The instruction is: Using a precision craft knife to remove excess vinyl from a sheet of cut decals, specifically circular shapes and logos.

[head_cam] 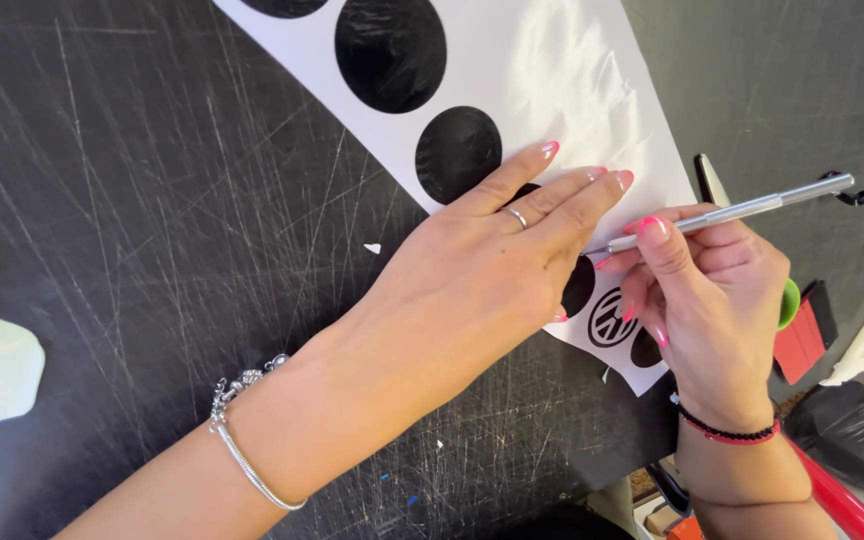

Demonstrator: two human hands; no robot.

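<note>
The left hand (482, 270) lies flat, fingers stretched, pressing a white sheet of black round stickers (552, 90) onto the scratched black bench (152, 230). The right hand (712, 290) closes its grip on a silver craft knife (742, 210), tip touching the sheet just beside the left fingertips.

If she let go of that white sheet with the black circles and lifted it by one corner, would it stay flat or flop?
The white sheet would probably flop: it looks thin and glossy, with ripples near the left hand pressing it down. Likely light and slippery, sliding easily on the black table. The right hand holds a slim metal tool over it.
</note>
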